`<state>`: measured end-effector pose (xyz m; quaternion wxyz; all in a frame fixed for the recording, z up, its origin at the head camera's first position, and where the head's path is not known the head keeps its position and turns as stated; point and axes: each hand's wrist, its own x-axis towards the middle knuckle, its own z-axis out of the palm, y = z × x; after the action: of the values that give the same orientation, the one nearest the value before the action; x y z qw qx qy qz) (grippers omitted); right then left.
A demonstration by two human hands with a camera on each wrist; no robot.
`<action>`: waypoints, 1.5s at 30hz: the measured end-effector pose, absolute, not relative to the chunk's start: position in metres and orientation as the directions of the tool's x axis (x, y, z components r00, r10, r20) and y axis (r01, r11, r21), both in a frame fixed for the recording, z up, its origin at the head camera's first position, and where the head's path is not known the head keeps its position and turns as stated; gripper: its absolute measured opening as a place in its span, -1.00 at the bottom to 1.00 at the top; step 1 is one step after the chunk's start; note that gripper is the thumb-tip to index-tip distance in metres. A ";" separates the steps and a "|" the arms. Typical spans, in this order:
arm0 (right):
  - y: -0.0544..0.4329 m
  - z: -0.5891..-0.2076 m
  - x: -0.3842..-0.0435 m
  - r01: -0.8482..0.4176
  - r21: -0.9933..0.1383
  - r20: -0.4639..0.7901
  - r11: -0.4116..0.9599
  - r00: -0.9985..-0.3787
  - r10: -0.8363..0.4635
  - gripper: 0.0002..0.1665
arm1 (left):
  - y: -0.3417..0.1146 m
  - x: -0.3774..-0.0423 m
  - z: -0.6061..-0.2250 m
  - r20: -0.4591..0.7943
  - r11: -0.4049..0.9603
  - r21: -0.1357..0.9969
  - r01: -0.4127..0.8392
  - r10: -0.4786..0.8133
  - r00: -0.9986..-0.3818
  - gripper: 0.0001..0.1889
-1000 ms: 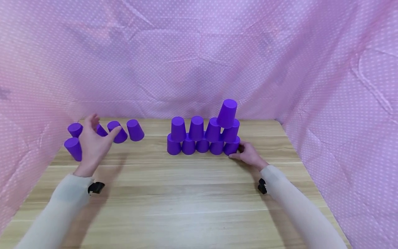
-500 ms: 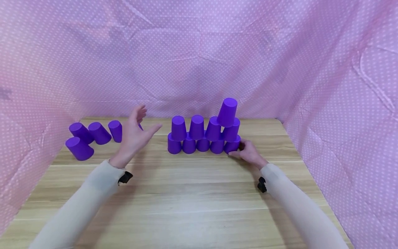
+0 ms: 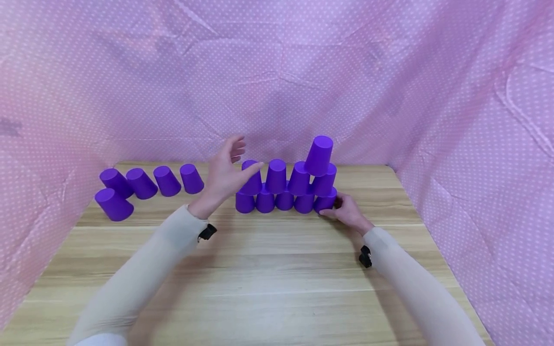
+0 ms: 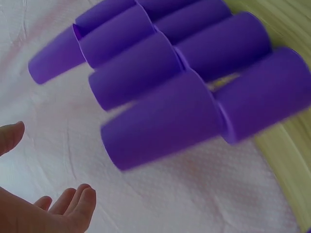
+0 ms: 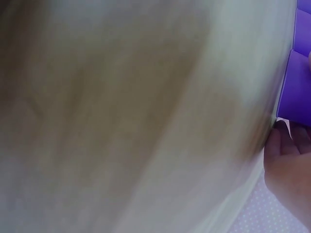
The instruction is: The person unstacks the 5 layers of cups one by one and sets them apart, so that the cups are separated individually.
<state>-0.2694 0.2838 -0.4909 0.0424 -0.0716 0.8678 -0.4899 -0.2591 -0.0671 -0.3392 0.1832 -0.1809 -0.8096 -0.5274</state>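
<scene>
Purple cup pyramid up towards the back of the bench: five along the base, four above, and a lone top cup sitting over the right-hand pair! Everything's mouth-down, each upper cup straddling two below, presumably to share its weight between them. Down at the right end, the right hand grips the end base cup, thumb in front, fingers round behind; a brace, it looks like, to stop the row spreading. Over to the left hand: nothing in it, fingers spread, thumb out, poised beside the second row's left-end cup. Head view has thumb and cup overlapping, but the left wrist view shows bare cloth between, so near, not touching! Right wrist view gives only part of the gripped cup, just beyond the fingers, much of that contact out of frame. And out left, five loose cups stand well apart from the pyramid, probably parked there for the left hand's easy reach.
</scene>
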 end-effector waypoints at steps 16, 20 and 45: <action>0.282 -0.483 -0.265 -0.063 -0.878 -0.041 0.474 -0.978 -0.206 -0.41 | 0.015 -0.278 -0.320 0.344 0.365 0.825 0.431 0.281 -0.896 -0.24; 0.277 -0.466 -0.256 -0.072 -0.885 -0.038 0.459 -0.974 -0.225 -0.45 | 0.025 -0.280 -0.317 0.306 0.417 0.807 0.418 0.309 -0.900 -0.24; 0.273 -0.465 -0.255 -0.132 -0.863 0.018 0.487 -0.972 -0.232 -0.54 | 0.073 -0.290 -0.341 0.316 0.406 0.818 0.407 0.275 -0.908 -0.26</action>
<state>-0.2555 0.2732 -0.4651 0.0506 -0.1058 0.8609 -0.4951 -0.2901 0.0735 -0.3411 0.0654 -0.2040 -0.8359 -0.5054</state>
